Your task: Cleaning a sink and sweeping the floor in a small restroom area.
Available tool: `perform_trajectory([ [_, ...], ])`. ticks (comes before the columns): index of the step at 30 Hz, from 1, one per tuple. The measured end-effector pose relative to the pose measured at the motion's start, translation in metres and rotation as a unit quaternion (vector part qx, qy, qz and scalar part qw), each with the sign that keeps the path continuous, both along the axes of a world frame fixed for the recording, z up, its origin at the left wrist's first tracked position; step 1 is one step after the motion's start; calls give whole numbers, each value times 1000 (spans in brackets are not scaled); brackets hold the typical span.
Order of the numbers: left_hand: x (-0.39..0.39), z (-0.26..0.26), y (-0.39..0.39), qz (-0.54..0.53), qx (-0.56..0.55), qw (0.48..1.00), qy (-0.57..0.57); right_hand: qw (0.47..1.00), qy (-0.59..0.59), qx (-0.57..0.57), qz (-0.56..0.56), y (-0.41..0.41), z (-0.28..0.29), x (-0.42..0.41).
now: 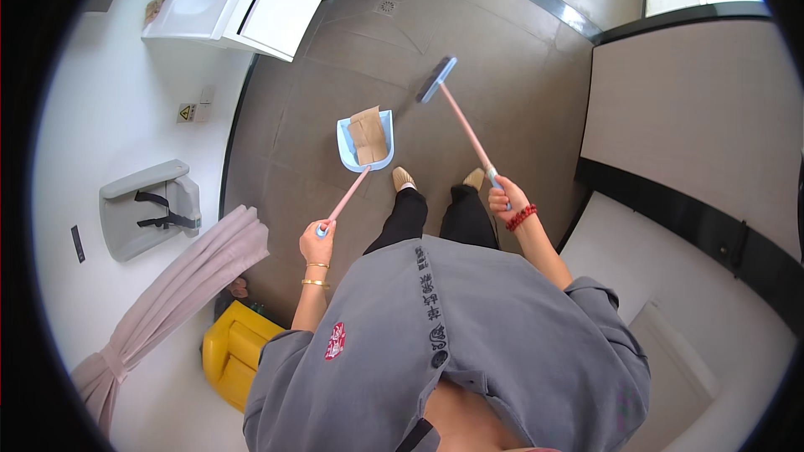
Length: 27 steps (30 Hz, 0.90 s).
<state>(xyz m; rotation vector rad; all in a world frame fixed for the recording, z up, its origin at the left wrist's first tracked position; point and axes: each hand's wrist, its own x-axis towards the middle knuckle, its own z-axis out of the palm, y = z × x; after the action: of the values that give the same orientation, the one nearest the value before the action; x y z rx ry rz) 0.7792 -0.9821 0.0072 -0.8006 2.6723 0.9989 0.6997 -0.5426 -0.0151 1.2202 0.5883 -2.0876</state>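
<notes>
My left hand [317, 243] is closed around the pink handle of a light-blue dustpan [342, 144]. Inside the pan lies a creased piece of brown paper or cardboard [369, 136], its far end reaching past the pan's front lip. My right hand [509, 199] grips a broom [466, 119] by the blue end of its pink handle. The broom's blue head with dark bristles [434, 80] is beyond the dustpan and to its right, apart from it. Whether the bristles touch the floor I cannot tell.
A white washbasin cabinet [282, 9] stands at the far left. A grey fold-out child seat [147, 210] and a tied pink curtain [188, 282] are along the left wall, above a yellow seat [242, 351]. A floor drain [387, 7] lies ahead; a beige panel [691, 113] borders the right.
</notes>
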Motion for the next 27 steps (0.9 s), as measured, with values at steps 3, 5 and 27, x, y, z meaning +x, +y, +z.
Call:
perform_trajectory([
  [3,0,-11,13,13,-26,997,65,996,-56,-51,43,21,-10,-30],
  [5,-6,-8,26,45,-34,998,40,989,-66,-6,133,31,-23,-63],
  [27,-135,-18,159,253,-100,962,-1,851,46,217,475,161,7,-364],
])
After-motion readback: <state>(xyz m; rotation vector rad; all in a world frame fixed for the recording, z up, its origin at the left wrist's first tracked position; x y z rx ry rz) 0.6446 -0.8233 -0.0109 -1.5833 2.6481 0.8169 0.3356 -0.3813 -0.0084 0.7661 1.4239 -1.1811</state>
